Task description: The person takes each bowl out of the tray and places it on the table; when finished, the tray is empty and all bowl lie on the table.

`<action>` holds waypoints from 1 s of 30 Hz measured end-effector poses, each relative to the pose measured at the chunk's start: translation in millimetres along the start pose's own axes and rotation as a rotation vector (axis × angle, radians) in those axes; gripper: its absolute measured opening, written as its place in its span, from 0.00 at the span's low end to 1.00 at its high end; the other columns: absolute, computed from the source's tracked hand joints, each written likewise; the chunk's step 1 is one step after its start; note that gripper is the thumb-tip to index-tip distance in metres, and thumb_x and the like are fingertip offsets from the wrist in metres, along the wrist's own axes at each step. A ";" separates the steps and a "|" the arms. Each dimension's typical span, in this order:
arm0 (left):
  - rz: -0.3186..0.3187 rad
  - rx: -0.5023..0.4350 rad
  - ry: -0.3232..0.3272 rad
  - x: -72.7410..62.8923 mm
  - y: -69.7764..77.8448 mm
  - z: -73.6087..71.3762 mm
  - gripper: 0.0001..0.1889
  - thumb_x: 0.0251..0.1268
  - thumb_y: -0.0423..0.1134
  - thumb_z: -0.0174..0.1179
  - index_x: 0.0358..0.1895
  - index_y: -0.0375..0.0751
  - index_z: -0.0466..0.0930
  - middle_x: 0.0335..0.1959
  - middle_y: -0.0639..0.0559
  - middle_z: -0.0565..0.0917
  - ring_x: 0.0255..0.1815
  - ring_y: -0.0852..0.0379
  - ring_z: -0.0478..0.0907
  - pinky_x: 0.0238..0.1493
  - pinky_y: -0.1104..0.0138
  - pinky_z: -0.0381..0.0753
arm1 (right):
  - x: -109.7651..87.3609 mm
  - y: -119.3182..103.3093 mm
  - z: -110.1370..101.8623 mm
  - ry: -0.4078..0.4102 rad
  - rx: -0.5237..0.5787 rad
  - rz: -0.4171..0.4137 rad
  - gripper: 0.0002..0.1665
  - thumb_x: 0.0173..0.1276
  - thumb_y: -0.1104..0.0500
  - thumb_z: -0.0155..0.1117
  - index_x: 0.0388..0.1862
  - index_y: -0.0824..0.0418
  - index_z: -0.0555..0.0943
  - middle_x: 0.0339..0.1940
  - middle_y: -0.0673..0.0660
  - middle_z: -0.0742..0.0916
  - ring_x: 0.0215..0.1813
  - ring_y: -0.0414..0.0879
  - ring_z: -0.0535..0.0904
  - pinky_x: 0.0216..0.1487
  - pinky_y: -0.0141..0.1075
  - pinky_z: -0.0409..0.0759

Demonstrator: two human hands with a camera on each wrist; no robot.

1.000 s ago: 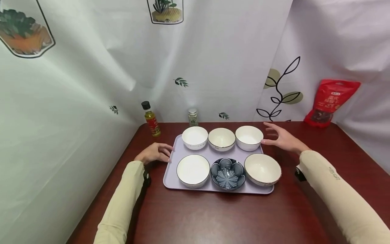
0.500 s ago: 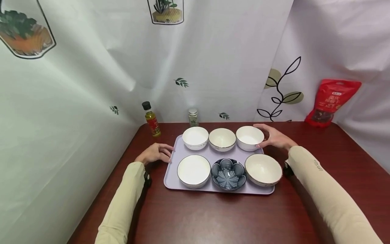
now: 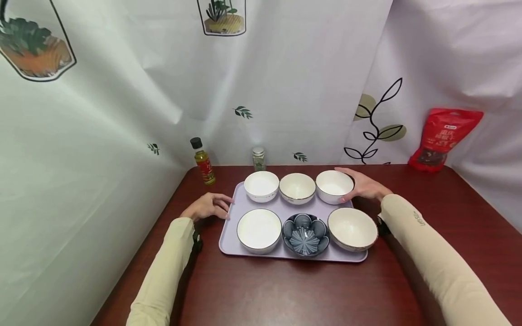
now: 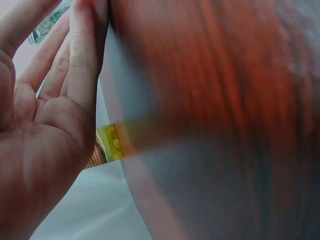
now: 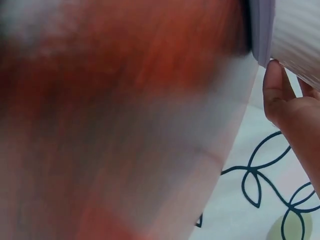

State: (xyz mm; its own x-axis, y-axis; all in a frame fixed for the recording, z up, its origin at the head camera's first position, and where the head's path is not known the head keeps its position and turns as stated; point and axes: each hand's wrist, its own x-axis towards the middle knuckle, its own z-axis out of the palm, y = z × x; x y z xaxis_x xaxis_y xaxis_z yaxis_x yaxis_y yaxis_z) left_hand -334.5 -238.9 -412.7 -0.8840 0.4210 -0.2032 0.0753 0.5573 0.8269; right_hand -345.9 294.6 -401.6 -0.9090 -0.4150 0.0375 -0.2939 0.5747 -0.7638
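Observation:
A lavender tray on the dark red table holds two rows of bowls. In the back row, my right hand grips the right-hand white bowl, thumb on its near side and fingers round its far side. The right wrist view shows that thumb close by the tray edge. At the tray's left edge, my left hand rests with relaxed fingers, holding nothing. The left wrist view shows its palm and extended fingers. A dark blue flower-shaped bowl sits front centre.
More bowls stand on the tray: two white ones on the left, a cream one back centre and a wider one front right. Behind are an oil bottle, a small jar and a red bag.
My right hand has moved left from beside the back-right white bowl and now grips its side. The left hand and the bowls stay where they were.

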 end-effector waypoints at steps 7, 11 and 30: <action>-0.018 0.023 0.012 2.8 3.5 -0.9 0.29 0.52 0.31 0.75 0.61 0.35 0.80 0.37 0.47 0.88 0.36 0.59 0.86 0.44 0.71 0.79 | 4.8 -5.3 -4.3 0.029 -0.062 0.029 0.65 0.42 0.60 0.85 0.78 0.65 0.59 0.75 0.69 0.69 0.66 0.59 0.70 0.66 0.43 0.65; -0.018 0.033 0.025 3.1 5.2 -1.5 0.29 0.51 0.32 0.75 0.61 0.35 0.80 0.37 0.46 0.88 0.36 0.59 0.86 0.44 0.71 0.80 | 2.9 -6.7 -8.4 0.062 -0.030 0.044 0.64 0.43 0.60 0.85 0.77 0.65 0.60 0.72 0.67 0.72 0.63 0.56 0.72 0.59 0.31 0.68; -0.008 0.031 -0.002 2.4 3.1 -0.3 0.31 0.50 0.31 0.76 0.61 0.33 0.79 0.37 0.45 0.89 0.38 0.59 0.85 0.43 0.71 0.80 | -19.7 35.8 -44.6 0.310 0.016 0.260 0.63 0.51 0.60 0.81 0.78 0.71 0.54 0.71 0.76 0.68 0.65 0.65 0.68 0.63 0.47 0.68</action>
State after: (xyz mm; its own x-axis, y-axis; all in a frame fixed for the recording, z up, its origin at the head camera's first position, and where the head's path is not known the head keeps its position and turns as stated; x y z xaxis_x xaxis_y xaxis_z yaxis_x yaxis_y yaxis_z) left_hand -336.5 -236.4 -410.5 -0.8838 0.4176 -0.2111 0.0823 0.5829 0.8084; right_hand -351.7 354.8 -401.0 -0.9992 -0.0237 0.0321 -0.0399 0.6204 -0.7833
